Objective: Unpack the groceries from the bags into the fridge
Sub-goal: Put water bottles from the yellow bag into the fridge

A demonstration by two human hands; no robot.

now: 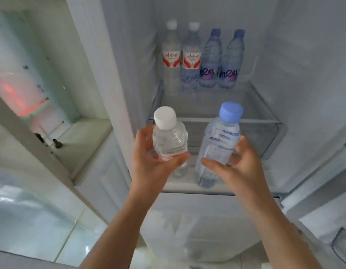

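I face the open fridge [304, 94]. My left hand [149, 162] grips a clear water bottle with a white cap [169, 138] around its lower body. My right hand [240, 166] grips a taller water bottle with a blue cap [218, 144] around its middle. Both bottles are held upright in front of the glass shelf [226, 105]. At the back of that shelf stand two white-capped bottles with red labels [181, 59] and two blue-capped bottles [220, 59] in a row.
The fridge's left wall and frame [102, 74] rise beside my left hand. A drawer front [187, 220] lies below the shelf. The open fridge door with its bins [323, 191] is at the right. A tiled wall and ledge [52, 113] are at the left.
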